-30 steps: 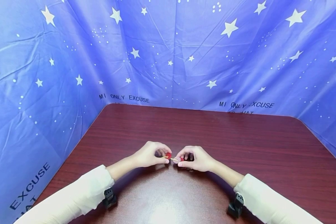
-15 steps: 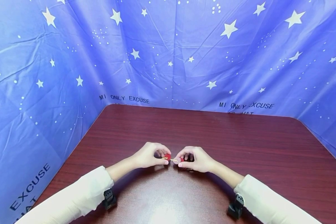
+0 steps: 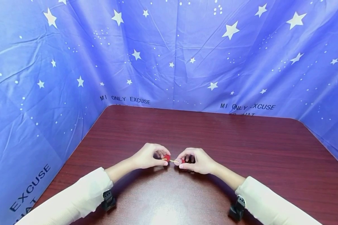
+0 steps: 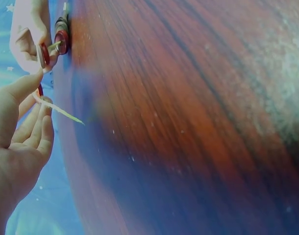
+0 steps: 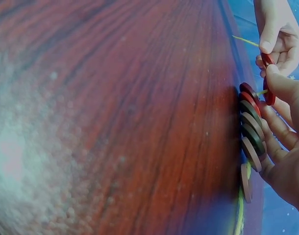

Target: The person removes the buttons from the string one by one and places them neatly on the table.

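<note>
My left hand [image 3: 150,156] pinches a red disc bead [image 3: 166,157] between thumb and fingertips. A yellow string [image 3: 171,161] runs through it, and in the left wrist view the string's free end [image 4: 66,115] sticks out past the fingers. My right hand [image 3: 200,161] pinches a disc [image 3: 177,161] whose near face looks pale pink in the head view, on the same string a short gap away. In the right wrist view several threaded discs [image 5: 252,122], red, dark and tan, lie in a row beside my right fingers, with yellow string [image 5: 239,215] trailing below.
Both hands are over a dark red wood-grain table [image 3: 169,128]. A blue curtain [image 3: 169,40] with white stars stands around its back and sides. Black wrist cameras [image 3: 109,200] hang under the white sleeves [image 3: 84,190].
My left hand has shifted slightly left with the red disc. The stretch of string between the two held discs is a little longer. My right hand has barely moved.
</note>
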The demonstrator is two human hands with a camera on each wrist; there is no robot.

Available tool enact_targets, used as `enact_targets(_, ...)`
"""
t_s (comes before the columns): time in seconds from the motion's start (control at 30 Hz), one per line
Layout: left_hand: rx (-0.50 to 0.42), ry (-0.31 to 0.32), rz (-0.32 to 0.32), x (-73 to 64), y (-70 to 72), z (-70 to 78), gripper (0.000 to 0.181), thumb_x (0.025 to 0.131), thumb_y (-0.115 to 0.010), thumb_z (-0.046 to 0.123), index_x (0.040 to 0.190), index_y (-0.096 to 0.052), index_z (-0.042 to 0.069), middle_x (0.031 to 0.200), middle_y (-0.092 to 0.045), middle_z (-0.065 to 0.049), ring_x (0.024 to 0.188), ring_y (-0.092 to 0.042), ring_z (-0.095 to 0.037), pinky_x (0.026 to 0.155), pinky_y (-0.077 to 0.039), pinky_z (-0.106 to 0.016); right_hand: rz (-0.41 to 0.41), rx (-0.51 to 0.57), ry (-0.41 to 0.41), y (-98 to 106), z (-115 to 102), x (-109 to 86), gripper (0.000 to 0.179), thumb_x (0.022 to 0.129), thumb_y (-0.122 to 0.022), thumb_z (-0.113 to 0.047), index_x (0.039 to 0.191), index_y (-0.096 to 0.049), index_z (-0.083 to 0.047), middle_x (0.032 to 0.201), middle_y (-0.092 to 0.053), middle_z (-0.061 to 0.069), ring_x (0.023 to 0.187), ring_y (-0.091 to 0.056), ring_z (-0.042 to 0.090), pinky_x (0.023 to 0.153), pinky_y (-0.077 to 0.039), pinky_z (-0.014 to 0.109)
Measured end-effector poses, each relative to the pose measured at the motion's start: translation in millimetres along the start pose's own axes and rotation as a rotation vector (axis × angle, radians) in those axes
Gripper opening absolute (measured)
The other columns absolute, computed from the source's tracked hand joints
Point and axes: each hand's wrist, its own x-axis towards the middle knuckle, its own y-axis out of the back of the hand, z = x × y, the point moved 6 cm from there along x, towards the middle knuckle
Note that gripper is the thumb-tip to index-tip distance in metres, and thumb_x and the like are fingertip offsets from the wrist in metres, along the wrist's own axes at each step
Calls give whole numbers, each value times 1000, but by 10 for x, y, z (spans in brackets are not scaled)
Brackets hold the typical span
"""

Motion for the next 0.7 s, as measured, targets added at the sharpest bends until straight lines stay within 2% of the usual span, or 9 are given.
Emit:
enact_targets(0.37, -9, 6, 0, -25, 23, -7, 27, 79, -78, 16, 103, -71, 8, 83, -72, -1, 78, -64, -7, 70, -54, -17, -22, -9, -4, -1, 6, -13, 17, 81, -77, -20, 97, -72, -17, 79, -64, -2, 73, -58, 18, 58, -50, 21)
enact_targets(0.53, -12, 5, -4, -25, 27, -5, 27, 79, -78, 16, 103, -71, 7, 84, -72, -2, 78, -64, -7, 70, -55, -18, -19, -11, -5, 6, 12, -7, 17, 81, -77, -20, 97, -72, -18, 79, -65, -3, 73, -58, 18, 58, -51, 24)
enact_targets(0.7, -19, 8, -4, -32, 30, -15, 27, 79, -78, 18, 103, -71, 8, 84, -72, -2, 77, -64, -5, 70, -55, -19, -27, 1, -3, 0, 26, 0, 16, 82, -77, -21, 97, -73, -17, 79, -65, -3, 72, -57, 12, 58, -51, 23)
